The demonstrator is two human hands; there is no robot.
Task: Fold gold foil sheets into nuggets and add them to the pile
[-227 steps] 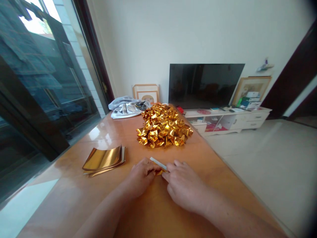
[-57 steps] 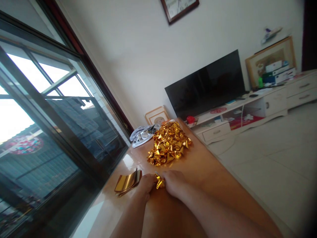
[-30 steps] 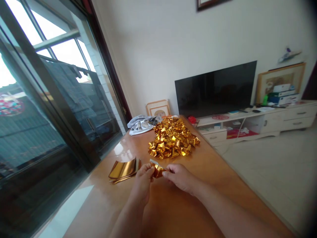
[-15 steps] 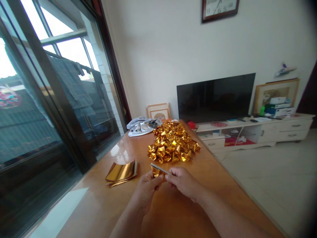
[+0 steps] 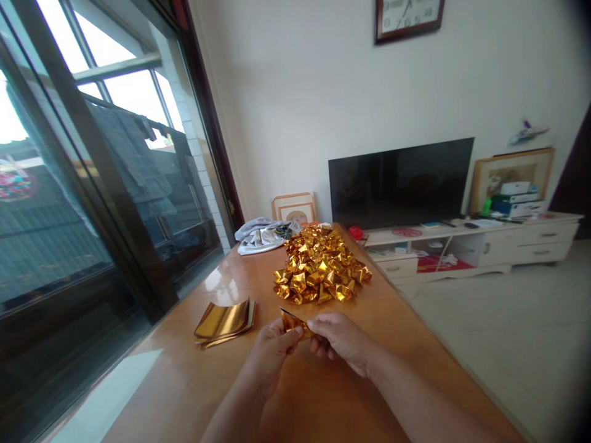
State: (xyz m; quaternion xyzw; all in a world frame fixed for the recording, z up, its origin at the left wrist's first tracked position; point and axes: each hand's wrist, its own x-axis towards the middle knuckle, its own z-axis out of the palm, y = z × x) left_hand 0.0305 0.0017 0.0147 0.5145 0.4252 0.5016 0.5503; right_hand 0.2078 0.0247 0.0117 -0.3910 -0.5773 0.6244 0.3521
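Observation:
A partly folded piece of gold foil paper (image 5: pixel 292 322) is held between my two hands above the table. My left hand (image 5: pixel 276 342) pinches its left side, thumb on top. At its right end my right hand (image 5: pixel 336 335) is closed on the foil, with thumb and forefinger at the upper edge. Beyond the hands lies a long heap of folded gold foil pieces (image 5: pixel 318 280). To the left rests a stack of flat, slightly curled gold foil sheets (image 5: pixel 223 319).
The wooden table (image 5: pixel 231 387) reaches toward the wall. At its far end sits a grey-white cloth or bag (image 5: pixel 261 236). A pale sheet (image 5: pixel 111 394) lies at the left edge. Past the table stand a television (image 5: pixel 401 184) and a white cabinet (image 5: pixel 501 251); a glass door is left.
The foil's upper flap, which showed a pale underside, has been turned down, so its gold side now shows. My right thumb and fingers have shifted along its edge.

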